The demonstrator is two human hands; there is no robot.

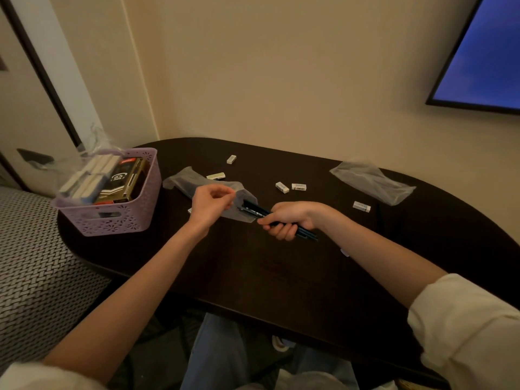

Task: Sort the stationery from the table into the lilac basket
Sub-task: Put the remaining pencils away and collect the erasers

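Right hand [287, 220] grips a bundle of dark pencils [254, 211], half inside a clear plastic sleeve [197, 182] right of the lilac perforated plastic basket [118, 220]; left hand [211, 202] pinches the sleeve. Pull straight, keeping the pinch firm.

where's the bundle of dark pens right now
In the head view, the dark pens are at table centre, gripped in the right hand, their tips still inside a clear plastic sleeve that the left hand pinches.
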